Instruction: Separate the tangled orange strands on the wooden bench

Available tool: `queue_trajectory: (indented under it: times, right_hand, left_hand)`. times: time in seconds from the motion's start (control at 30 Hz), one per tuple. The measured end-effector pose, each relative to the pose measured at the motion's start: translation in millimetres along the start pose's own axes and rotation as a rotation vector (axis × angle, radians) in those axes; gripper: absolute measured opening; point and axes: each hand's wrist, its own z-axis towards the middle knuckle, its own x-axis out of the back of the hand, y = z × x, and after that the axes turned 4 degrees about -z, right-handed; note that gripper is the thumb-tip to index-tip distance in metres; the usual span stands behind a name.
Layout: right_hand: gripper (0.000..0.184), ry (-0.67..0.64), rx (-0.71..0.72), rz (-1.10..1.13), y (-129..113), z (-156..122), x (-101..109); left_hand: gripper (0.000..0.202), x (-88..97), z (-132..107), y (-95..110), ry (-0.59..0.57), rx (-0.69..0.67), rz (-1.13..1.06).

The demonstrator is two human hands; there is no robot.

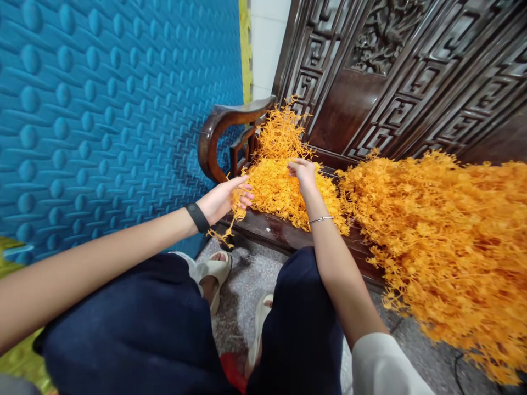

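A small pile of orange plastic sprigs (280, 181) lies on the seat of a dark carved wooden bench (280, 233), against its curved armrest (222, 123). My left hand (224, 198), with a black band on the wrist, is closed round a few orange sprigs (233, 219) that hang down over the seat's front edge. My right hand (303, 173), with a thin bracelet on the wrist, reaches into the top of the small pile with its fingers curled down among the sprigs.
A much larger heap of orange sprigs (444, 241) covers the bench to the right and spills over its edge. A blue padded wall (107, 109) stands on the left. My knees in dark trousers and pale sandals (216, 271) are below on speckled floor.
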Motion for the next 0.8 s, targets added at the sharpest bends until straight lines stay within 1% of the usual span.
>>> queue_trajectory:
  times: [0.07, 0.13, 0.2, 0.23, 0.27, 0.3, 0.37, 0.4, 0.43, 0.5, 0.57, 0.63, 0.7, 0.8]
  right_hand:
    - [0.024, 0.029, -0.001, -0.066, 3, 2, 1]
    - [0.033, 0.074, 0.043, -0.123, 2, -2, 1]
    - [0.03, 0.097, 0.118, -0.166, -5, -15, -1]
    - [0.024, 0.062, 0.172, -0.164, -10, -24, -3]
    - [0.016, -0.021, 0.233, -0.143, -16, -35, -6]
    - [0.012, -0.142, 0.293, -0.114, -22, -48, -10]
    - [0.022, -0.419, 0.391, -0.086, -32, -72, -18]
    - [0.025, -0.522, 0.428, -0.108, -35, -83, -22]
    - [0.027, -0.578, 0.457, -0.151, -37, -91, -26]
    - [0.026, -0.587, 0.511, -0.245, -36, -102, -32]
    - [0.022, -0.569, 0.533, -0.261, -33, -104, -35]
    - [0.015, -0.567, 0.504, -0.191, -31, -101, -34]
    - [0.009, -0.568, 0.456, -0.074, -31, -95, -31]
    - [0.009, -0.563, 0.373, 0.082, -33, -90, -25]
  left_hand:
    - [0.032, 1.0, 0, 1, -0.022, 0.0, -0.024]
    - [0.035, 0.7, 1, 1, -0.025, -0.017, -0.047]
    - [0.035, 0.0, 3, 1, 0.003, -0.042, -0.071]
    - [0.035, -0.4, 3, 1, 0.028, -0.054, -0.086]
    - [0.035, -0.9, 4, 1, 0.053, -0.066, -0.102]
    - [0.034, -1.4, 5, 0, 0.073, -0.077, -0.118]
    - [0.032, -2.6, 7, 0, 0.093, -0.104, -0.142]
    - [0.03, -3.3, 7, -1, 0.084, -0.113, -0.147]
    - [0.03, -4.0, 8, -2, 0.062, -0.118, -0.145]
    - [0.029, -4.7, 9, -5, 0.009, -0.135, -0.121]
    - [0.025, -3.6, 11, -9, -0.01, -0.183, -0.075]
    - [0.018, -0.8, 14, -13, 0.01, -0.259, -0.009]
    - [0.019, 2.2, 16, -15, 0.004, -0.312, 0.066]
    - [0.022, 3.7, 15, -12, -0.031, -0.317, 0.126]
